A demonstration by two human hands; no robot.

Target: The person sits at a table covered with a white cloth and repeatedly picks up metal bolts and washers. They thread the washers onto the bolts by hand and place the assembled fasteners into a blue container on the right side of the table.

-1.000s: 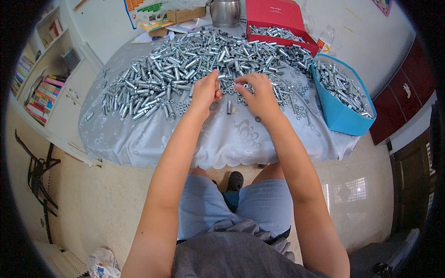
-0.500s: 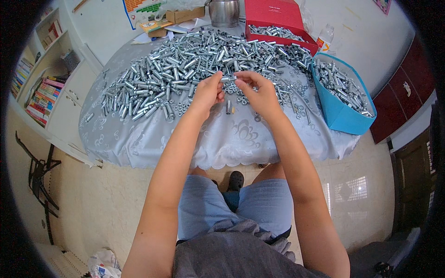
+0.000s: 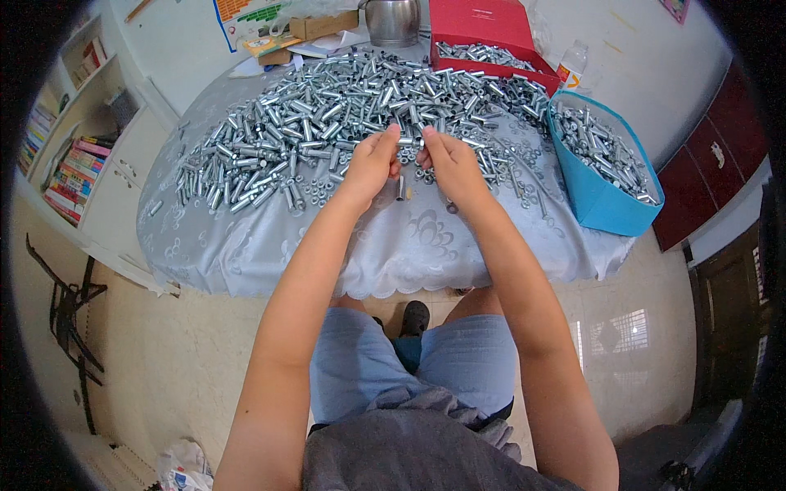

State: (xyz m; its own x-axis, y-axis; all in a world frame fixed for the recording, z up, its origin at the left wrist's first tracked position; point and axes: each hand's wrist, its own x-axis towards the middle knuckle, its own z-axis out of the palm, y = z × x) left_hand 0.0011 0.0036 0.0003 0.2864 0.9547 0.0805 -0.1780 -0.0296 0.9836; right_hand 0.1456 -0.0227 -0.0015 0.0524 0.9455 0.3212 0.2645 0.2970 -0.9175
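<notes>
My left hand [image 3: 372,162] and my right hand [image 3: 452,166] meet over the near edge of a big heap of silver metal sleeves and bolts [image 3: 327,114] on a table with a grey-white cloth [image 3: 393,245]. Both hands pinch one small silver metal piece [image 3: 408,141] between their fingertips. A single metal sleeve [image 3: 400,190] stands on the cloth just below the hands, with small nuts and washers [image 3: 499,168] scattered to the right.
A blue bin [image 3: 602,192] of metal parts sits at the table's right edge, a red box [image 3: 487,33] with more parts at the back, beside a metal kettle [image 3: 391,20] and a cardboard box [image 3: 323,24]. Bookshelves [image 3: 70,155] stand left; a dark red cabinet [image 3: 704,172] right.
Both hands have drawn together and shifted slightly toward the heap, fingertips now joined on one small metal piece.
</notes>
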